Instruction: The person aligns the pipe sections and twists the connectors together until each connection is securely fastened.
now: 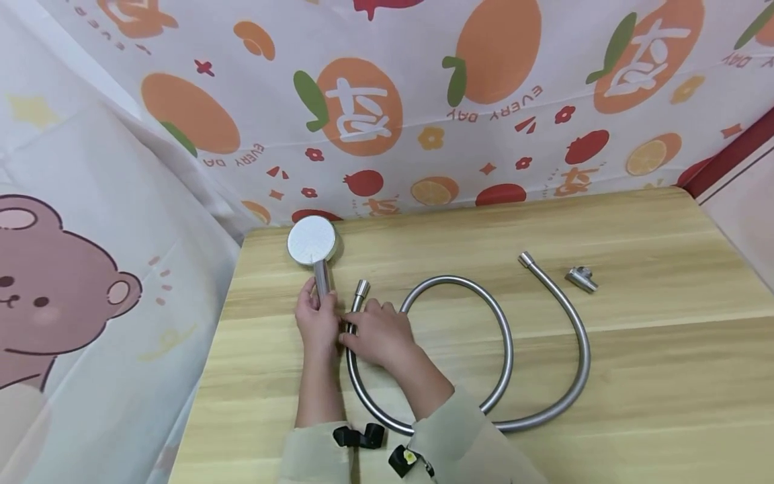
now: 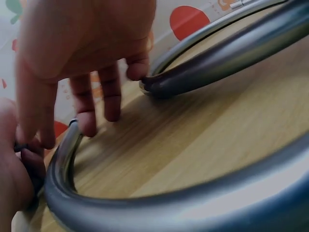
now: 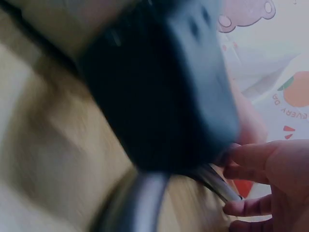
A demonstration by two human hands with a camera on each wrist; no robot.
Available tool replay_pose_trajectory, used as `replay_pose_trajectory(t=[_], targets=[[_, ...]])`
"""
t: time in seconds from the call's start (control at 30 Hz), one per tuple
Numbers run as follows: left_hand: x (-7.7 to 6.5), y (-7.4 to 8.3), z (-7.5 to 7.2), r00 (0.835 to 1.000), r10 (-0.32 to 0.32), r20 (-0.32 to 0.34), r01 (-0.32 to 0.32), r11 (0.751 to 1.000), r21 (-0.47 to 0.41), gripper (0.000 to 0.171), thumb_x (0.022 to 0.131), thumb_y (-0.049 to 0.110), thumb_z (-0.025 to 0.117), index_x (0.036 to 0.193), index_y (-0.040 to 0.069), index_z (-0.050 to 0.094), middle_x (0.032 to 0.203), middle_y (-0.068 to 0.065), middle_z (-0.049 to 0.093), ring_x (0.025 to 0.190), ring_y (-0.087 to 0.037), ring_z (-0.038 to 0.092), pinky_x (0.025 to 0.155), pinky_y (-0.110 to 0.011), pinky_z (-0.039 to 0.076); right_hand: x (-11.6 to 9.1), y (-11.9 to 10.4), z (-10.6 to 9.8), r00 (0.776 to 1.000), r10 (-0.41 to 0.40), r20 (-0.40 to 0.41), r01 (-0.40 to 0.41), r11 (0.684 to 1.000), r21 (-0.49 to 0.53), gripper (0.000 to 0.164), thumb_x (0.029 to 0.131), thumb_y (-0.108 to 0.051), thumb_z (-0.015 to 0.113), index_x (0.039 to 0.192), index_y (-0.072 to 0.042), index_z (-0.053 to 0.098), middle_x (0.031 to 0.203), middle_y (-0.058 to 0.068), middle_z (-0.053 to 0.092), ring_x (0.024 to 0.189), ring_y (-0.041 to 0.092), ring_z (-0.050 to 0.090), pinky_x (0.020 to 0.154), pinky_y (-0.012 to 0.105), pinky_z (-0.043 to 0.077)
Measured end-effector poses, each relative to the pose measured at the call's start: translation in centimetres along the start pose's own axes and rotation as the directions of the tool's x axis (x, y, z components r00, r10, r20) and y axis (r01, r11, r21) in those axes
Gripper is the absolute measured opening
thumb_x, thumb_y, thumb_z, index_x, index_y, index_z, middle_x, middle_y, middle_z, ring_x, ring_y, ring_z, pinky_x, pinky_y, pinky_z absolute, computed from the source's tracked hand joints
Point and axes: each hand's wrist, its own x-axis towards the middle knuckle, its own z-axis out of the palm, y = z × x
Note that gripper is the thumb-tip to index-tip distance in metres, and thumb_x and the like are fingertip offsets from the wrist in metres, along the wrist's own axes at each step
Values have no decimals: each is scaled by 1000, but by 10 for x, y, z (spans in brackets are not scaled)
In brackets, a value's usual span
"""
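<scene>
The left hand (image 1: 317,323) grips the grey handle of a shower head (image 1: 311,240) whose round pale face is turned up. Close against it is the right hand (image 1: 381,333), its thumb and index finger reaching to the left hand and its other fingers spread. Between the hands, a small dark piece (image 2: 20,147) shows in the left wrist view; its kind is unclear, and so is whether the right fingers pinch it. A silver shower hose (image 1: 508,336) lies looped on the table, one end (image 1: 362,289) standing out past the right hand.
A small chrome fitting (image 1: 582,278) lies to the right on the wooden table (image 1: 665,376), near the hose's other end. Behind the table hangs a fruit-printed cloth (image 1: 423,121); a bear-printed cloth (image 1: 121,202) hangs at the left. Black wrist cameras (image 1: 359,437) sit on the sleeves.
</scene>
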Motion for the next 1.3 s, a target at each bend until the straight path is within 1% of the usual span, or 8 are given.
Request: replay_pose_trajectory(t=[0.2, 0.4, 0.6, 0.73, 0.87, 0.93, 1.03, 1.3], targets=[[3, -7, 2, 998, 62, -5, -62, 996, -66, 54, 96, 10, 58, 147, 15, 44, 106, -12, 63, 58, -4, 48, 48, -15, 40, -2, -4, 9, 997, -25, -74, 25, 1000, -7, 47, 90, -52, 61, 134, -34, 61, 122, 4, 55, 96, 22, 47, 75, 38, 43], [10, -7, 3, 994, 102, 44, -95, 985, -143, 36, 101, 24, 56, 134, 11, 58, 82, -5, 57, 55, -6, 46, 45, -17, 38, 7, -5, 14, 983, 1, -182, 9, 998, 57, 37, 81, -44, 73, 114, -26, 70, 112, 2, 57, 86, 19, 50, 60, 29, 40], [11, -8, 1, 997, 57, 54, -43, 974, -223, 33, 101, 21, 56, 130, 6, 59, 78, -1, 57, 52, -6, 47, 41, -16, 35, 7, -7, 17, 980, 38, -194, -13, 992, 129, 30, 74, -34, 79, 100, -24, 66, 98, 1, 55, 83, 17, 49, 54, 27, 38], [10, -8, -1, 996, 21, 88, 6, 955, -296, 33, 100, 15, 57, 131, 5, 57, 80, -2, 60, 56, -6, 51, 41, -15, 36, 6, -9, 22, 983, 46, -178, -16, 987, 163, 39, 72, -34, 80, 106, -25, 62, 94, 0, 53, 81, 17, 48, 54, 27, 38], [10, -8, -4, 993, 20, 113, 16, 951, -309, 35, 100, 12, 56, 133, 2, 54, 83, -2, 62, 61, -6, 52, 43, -15, 37, 6, -11, 25, 981, 70, -182, -9, 949, 316, 53, 70, -29, 80, 118, -26, 58, 99, 1, 53, 77, 16, 49, 55, 27, 39], [10, -8, -5, 993, 17, 114, 19, 952, -304, 36, 100, 11, 55, 135, 2, 52, 84, -1, 62, 62, -6, 53, 44, -15, 38, 6, -11, 26, 975, 91, -201, 6, 900, 436, 65, 69, -23, 79, 129, -25, 54, 102, 2, 52, 76, 15, 49, 56, 26, 40], [10, -7, -7, 994, 11, 113, 25, 950, -312, 37, 101, 11, 53, 137, 3, 51, 86, -1, 62, 63, -6, 53, 44, -14, 39, 9, -10, 27, 969, 103, -226, 62, 781, 622, 88, 67, -10, 77, 146, -22, 41, 100, 4, 52, 77, 14, 51, 60, 25, 45], [13, -8, -12, 986, -7, 167, 85, 882, -463, 38, 101, 4, 49, 139, 3, 46, 93, -5, 62, 66, -9, 54, 49, -16, 44, 15, -12, 32, 974, 176, -142, 67, 372, 926, 110, 67, 9, 65, 159, -20, 11, 91, 8, 59, 66, 16, 56, 56, 26, 51]])
